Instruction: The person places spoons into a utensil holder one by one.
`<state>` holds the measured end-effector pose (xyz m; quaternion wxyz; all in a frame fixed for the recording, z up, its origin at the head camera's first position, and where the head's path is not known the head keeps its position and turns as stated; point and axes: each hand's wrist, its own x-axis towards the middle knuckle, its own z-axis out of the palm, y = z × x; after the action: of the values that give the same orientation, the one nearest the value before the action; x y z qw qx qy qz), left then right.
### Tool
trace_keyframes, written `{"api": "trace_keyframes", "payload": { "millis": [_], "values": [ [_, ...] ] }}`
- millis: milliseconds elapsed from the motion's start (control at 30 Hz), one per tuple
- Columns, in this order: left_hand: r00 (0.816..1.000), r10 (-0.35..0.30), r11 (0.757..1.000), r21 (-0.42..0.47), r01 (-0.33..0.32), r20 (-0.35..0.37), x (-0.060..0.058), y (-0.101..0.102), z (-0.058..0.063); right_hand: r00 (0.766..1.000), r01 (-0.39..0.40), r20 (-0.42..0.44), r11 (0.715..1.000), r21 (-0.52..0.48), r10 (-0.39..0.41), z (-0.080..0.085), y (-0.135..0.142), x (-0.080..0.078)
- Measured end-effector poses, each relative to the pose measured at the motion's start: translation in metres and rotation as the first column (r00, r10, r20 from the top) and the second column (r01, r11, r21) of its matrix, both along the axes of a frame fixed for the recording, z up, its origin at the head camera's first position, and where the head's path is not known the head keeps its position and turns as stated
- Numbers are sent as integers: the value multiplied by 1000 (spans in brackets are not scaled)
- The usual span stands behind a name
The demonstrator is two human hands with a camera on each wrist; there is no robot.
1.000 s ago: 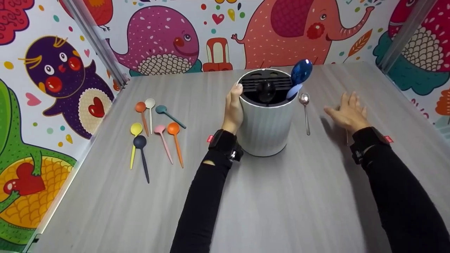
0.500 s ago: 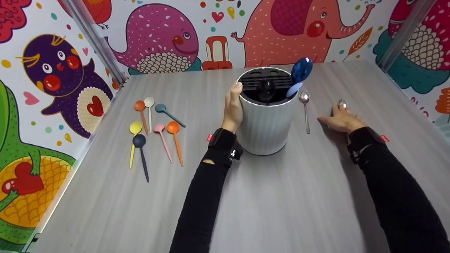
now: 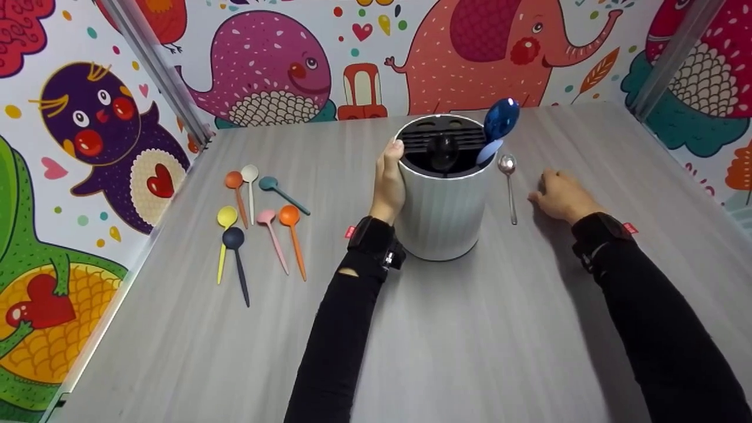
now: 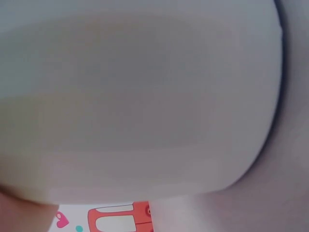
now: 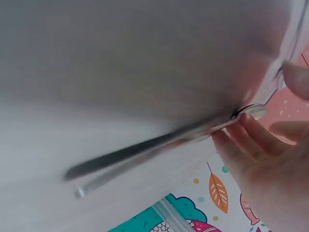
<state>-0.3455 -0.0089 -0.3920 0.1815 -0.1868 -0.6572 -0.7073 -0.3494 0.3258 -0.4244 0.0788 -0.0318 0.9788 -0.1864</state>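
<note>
My left hand [image 3: 388, 182] holds the left side of a white ribbed utensil holder [image 3: 443, 220] with a black slotted insert. A shiny blue spoon [image 3: 502, 119], a lilac spoon [image 3: 489, 151] and a black spoon [image 3: 442, 151] stand in it. In the left wrist view, the holder's pale wall [image 4: 145, 106] fills most of the picture. To the right, my right hand [image 3: 564, 195] is low over the table with curled fingers. The right wrist view shows those fingers round the neck of a metal spoon [image 5: 123, 169], thumb apart from it. From the head, that spoon is hidden.
Another metal spoon [image 3: 510, 188] lies between the holder and my right hand. Several coloured spoons lie at the left, among them a dark blue spoon [image 3: 236, 258], an orange spoon [image 3: 294, 235] and a teal spoon [image 3: 284, 194]. Printed panels [image 3: 364, 35] border the grey table [image 3: 446, 341].
My right hand has come down onto the metal spoon, curled its fingers and shifted slightly left. The spoon's bowl, seen half a second ago, is now covered. The left hand and holder stay put.
</note>
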Motion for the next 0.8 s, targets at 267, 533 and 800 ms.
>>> {"api": "trace_keyframes", "payload": {
  "millis": [267, 533, 800],
  "values": [
    [1000, 7, 1000, 9, -8, 15, 1, 1, -2, 985, 10, -175, 991, 133, 14, -9, -4, 1],
    [1000, 13, 1000, 7, -13, 10, 0, 0, -1, 938, -37, -335, 986, 164, 91, -12, -10, 3],
    [1000, -3, 1000, 13, 3, 13, 1, 0, 0, 979, -95, -162, 980, 177, 124, -4, -22, 2]
  ]
}}
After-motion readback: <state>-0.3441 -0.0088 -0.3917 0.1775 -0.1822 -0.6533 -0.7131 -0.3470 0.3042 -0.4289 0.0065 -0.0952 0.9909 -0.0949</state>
